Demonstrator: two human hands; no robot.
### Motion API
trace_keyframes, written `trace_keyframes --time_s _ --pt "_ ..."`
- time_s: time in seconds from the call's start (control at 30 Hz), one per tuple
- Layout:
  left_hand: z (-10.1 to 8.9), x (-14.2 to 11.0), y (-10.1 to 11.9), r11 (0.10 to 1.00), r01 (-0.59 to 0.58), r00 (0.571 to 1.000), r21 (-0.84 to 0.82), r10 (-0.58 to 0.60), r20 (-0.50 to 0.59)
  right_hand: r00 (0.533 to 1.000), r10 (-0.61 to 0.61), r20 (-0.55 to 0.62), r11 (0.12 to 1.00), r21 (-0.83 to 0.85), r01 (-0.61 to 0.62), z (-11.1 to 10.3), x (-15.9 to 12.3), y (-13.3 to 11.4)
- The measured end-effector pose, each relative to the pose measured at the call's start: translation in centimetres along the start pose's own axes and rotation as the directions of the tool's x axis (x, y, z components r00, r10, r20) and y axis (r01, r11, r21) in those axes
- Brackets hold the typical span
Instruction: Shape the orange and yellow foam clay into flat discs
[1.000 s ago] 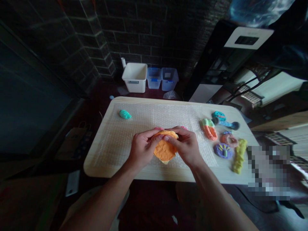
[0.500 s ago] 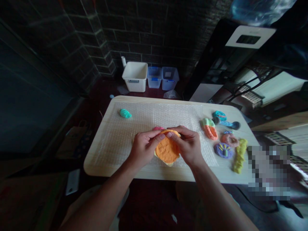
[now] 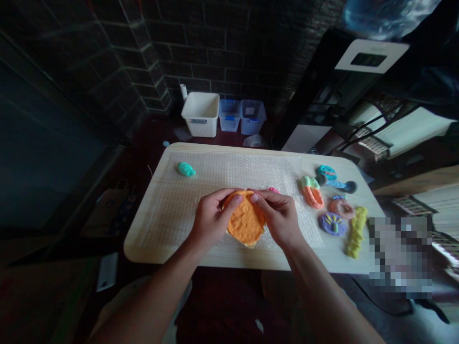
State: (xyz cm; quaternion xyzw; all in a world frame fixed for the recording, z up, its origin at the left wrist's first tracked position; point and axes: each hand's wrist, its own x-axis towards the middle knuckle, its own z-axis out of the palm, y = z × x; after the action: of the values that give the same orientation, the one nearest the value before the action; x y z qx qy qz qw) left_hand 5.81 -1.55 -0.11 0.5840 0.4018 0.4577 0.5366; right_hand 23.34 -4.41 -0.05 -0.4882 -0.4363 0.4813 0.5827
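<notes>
A flattened round of orange modelling clay (image 3: 246,222) is held up over the near middle of the table. My left hand (image 3: 215,212) grips its upper left edge, thumb on the face and fingers behind. On the upper right edge, my right hand (image 3: 279,210) pinches it the same way. A pale yellow layer peeks out along the lower edge, behind the orange. Just past my right fingers shows a bit of pink clay (image 3: 273,190), mostly hidden. Under all this lies a sheet of bubble wrap (image 3: 211,167).
On the pale wooden table (image 3: 158,255), a green clay lump (image 3: 186,169) sits far left. To the right are several clay pieces, among them a purple disc (image 3: 332,223), a yellow strip (image 3: 356,231) and an orange-green piece (image 3: 312,192). A white bin (image 3: 201,126) stands beyond.
The orange clay has shifted slightly left and its face now shows a bumpier surface. My thumbs are farther apart. The pink bit now shows by my right hand instead of my left.
</notes>
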Motion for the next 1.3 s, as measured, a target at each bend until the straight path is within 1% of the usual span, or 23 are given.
trace_keyframes --time_s 0.1,0.17,0.27,0.33,0.4,0.5,0.57,0.67,0.73,0.8,0.9,0.97,1.0,1.07,1.1,1.2,1.3 --pt "-0.05 -0.05 0.06 0.998 -0.023 1.000 0.053 0.024 -0.018 0.999 -0.026 0.033 1.000 0.000 0.026 0.11 0.08 -0.25" --pt "-0.09 -0.07 0.13 0.997 -0.039 0.999 0.065 0.040 -0.021 0.998 -0.056 0.036 0.998 -0.036 0.057 0.10 0.12 -0.44" --pt "-0.08 -0.08 0.18 1.000 -0.021 1.000 -0.002 0.021 0.023 0.994 -0.109 0.018 0.990 -0.091 0.110 0.03 0.08 -0.52" --pt "-0.08 -0.10 0.14 0.999 -0.016 0.999 -0.036 0.018 0.048 0.995 -0.103 0.016 0.992 -0.073 0.104 0.00 0.03 -0.39" --pt "-0.12 -0.14 0.06 0.999 -0.045 0.998 0.000 0.045 0.041 0.996 -0.077 0.032 0.996 -0.040 0.079 -0.01 0.00 -0.18" --pt "-0.13 -0.15 -0.06 0.993 -0.095 0.995 0.075 0.094 0.019 0.994 -0.093 0.059 0.992 -0.078 0.097 -0.06 0.03 -0.07" --pt "-0.05 -0.09 -0.11 0.997 -0.080 0.996 0.021 0.079 0.039 0.991 -0.121 0.059 0.986 -0.110 0.127 -0.11 0.06 -0.22" --pt "0.05 0.01 -0.19 0.995 -0.008 0.994 -0.098 0.019 0.111 0.991 -0.129 0.031 0.986 -0.106 0.131 -0.10 0.02 -0.53" --pt "0.00 0.00 -0.23 0.996 -0.001 0.994 -0.088 0.010 0.105 0.993 -0.117 0.017 0.989 -0.090 0.118 0.01 -0.08 -0.56" --pt "-0.12 -0.09 -0.23 0.999 -0.025 0.998 -0.026 0.026 0.060 0.994 -0.108 0.021 0.991 -0.080 0.110 0.15 -0.21 -0.40" --pt "-0.21 -0.25 -0.15 0.997 -0.060 0.998 0.040 0.059 0.018 0.991 -0.132 0.013 0.981 -0.140 0.133 0.23 -0.35 -0.06" --pt "-0.15 -0.28 -0.06 0.998 -0.059 0.998 0.011 0.058 0.033 0.986 -0.165 0.001 0.968 -0.194 0.162 0.14 -0.34 0.06" --pt "-0.08 -0.27 -0.02 0.999 -0.046 0.997 -0.024 0.047 0.058 0.984 -0.178 -0.004 0.963 -0.207 0.173 0.06 -0.30 0.09" --pt "0.07 -0.18 0.04 0.996 -0.004 0.993 -0.086 0.014 0.116 0.983 -0.183 -0.002 0.962 -0.208 0.179 -0.07 -0.18 0.11" --pt "0.14 -0.13 0.06 0.995 0.012 0.992 -0.101 0.001 0.123 0.984 -0.180 0.002 0.963 -0.201 0.177 -0.11 -0.12 0.13" --pt "0.21 0.01 0.07 0.994 0.035 0.997 -0.101 -0.028 0.069 0.987 -0.156 0.025 0.973 -0.171 0.158 -0.01 -0.05 0.21" --pt "0.07 0.04 0.07 0.997 0.023 1.000 -0.074 -0.023 0.003 0.991 -0.126 0.039 0.981 -0.146 0.131 0.24 -0.14 0.16"
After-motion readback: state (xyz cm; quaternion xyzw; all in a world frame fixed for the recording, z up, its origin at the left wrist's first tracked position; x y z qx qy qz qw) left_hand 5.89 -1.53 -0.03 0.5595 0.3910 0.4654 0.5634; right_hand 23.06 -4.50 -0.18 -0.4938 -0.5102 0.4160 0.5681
